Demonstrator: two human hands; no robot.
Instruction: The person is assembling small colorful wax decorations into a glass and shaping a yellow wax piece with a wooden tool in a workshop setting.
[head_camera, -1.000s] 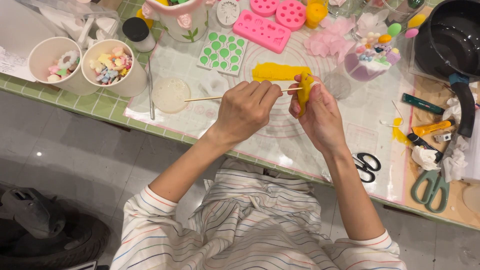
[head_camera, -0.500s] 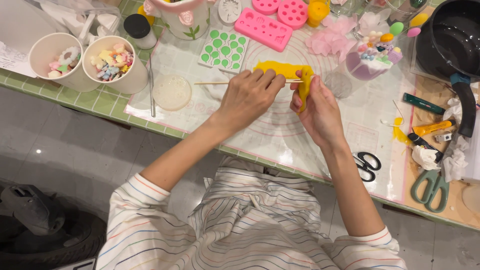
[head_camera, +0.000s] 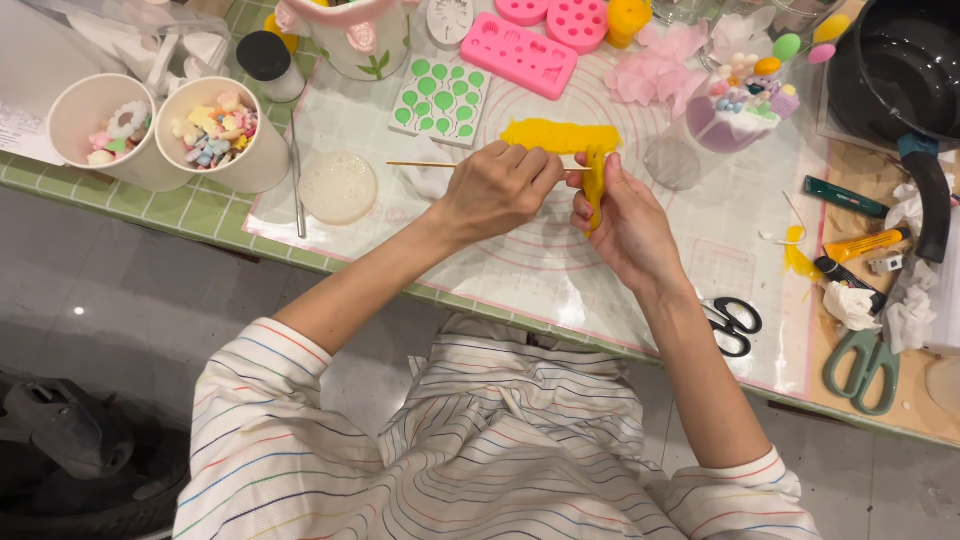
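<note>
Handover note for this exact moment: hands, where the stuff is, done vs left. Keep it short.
Left hand: grips a thin wooden stick, tip toward the yellow strip.
Right hand: pinches a yellow clay strip, held upright above the mat.
Flat yellow clay piece lies on the clear mat, just beyond the hands.
Done: strip separated and in hand.
Left: working the strip with the stick; the outcome is not visible.
</note>
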